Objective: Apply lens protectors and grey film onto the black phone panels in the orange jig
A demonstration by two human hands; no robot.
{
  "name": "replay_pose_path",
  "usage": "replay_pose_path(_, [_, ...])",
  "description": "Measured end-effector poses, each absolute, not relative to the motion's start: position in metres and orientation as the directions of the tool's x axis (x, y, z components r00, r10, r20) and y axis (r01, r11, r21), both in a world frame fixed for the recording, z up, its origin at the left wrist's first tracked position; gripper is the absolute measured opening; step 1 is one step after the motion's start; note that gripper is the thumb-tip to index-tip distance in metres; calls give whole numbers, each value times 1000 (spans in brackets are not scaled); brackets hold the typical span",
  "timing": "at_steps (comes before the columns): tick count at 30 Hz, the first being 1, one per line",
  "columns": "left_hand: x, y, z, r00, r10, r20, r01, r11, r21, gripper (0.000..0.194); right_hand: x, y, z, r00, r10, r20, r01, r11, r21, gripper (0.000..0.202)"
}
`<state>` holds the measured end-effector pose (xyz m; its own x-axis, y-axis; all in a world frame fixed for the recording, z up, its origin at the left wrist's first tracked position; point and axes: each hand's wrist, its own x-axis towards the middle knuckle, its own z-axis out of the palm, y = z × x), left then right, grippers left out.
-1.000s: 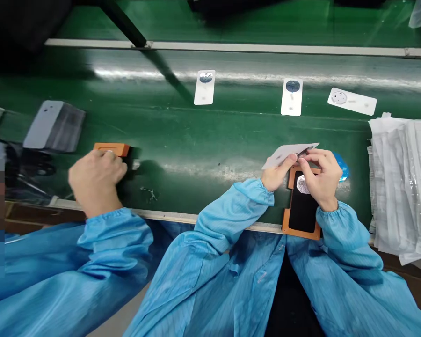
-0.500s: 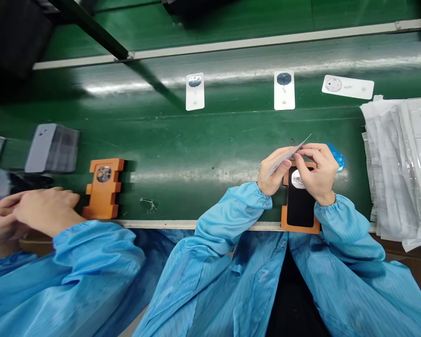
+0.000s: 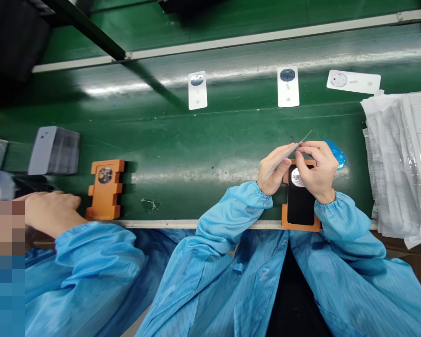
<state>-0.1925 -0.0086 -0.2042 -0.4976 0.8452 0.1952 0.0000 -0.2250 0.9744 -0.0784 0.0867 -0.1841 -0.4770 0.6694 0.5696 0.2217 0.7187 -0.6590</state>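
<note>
My left hand (image 3: 274,169) is closed on a thin whitish sheet (image 3: 282,158), held tilted and seen nearly edge-on. At the sheet's upper edge the thumb and fingers of my right hand (image 3: 318,169) are pinched together; what lies between them is too small to make out. Below both hands, an orange fixture (image 3: 284,222) sits at the bench's front edge. In it lies a black phone-shaped panel (image 3: 301,206) with a shiny round patch (image 3: 296,177) near its top, partly covered by my right hand. A blue item (image 3: 337,154) shows behind my right hand.
White phone-shaped panels (image 3: 198,97) with round camera areas lie along the back. Bagged panels (image 3: 393,164) are piled at right. Toward the left are a second orange fixture (image 3: 104,196), a grey panel stack (image 3: 51,150), thin scraps (image 3: 150,204) and a co-worker's hand (image 3: 54,210).
The camera view has shifted slightly. My hands keep nearly the same pose around the sheet, with the right fingers still at its upper edge.
</note>
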Motion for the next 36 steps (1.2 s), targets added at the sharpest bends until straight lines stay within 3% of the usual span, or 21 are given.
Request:
replay_pose_path(6, [-190,-8,-203,-472,822,319,145,-285,948,51,-79,87,-185,-475,662,580,240,731,-638,11])
replay_pose_path(17, [-178,-12,-221,-479,794,373,276,-267,923,48,-81,90,-189,-471,676,567,261,720,-643,11])
replay_pose_path(22, [-186,-1,-224,-746,653,133,77,-114,991,53,-79,106,-192,-443,731,518,327,670,-666,14])
replay_pose_path(26, [-215,11,-224,-817,572,-71,-222,-199,955,78,-49,141,-195,-298,849,435,496,528,-690,14])
replay_pose_path(29, [-237,9,-218,-829,549,-103,-263,-222,939,79,-13,166,-202,-286,906,313,625,424,-655,18])
replay_pose_path(33, [-239,-12,-193,-796,606,8,-112,-160,981,65,23,170,-200,-407,902,146,729,417,-542,23])
replay_pose_path(36, [-220,-38,-169,-581,779,234,239,-112,965,39,37,150,-180,-494,853,172,666,497,-556,11])
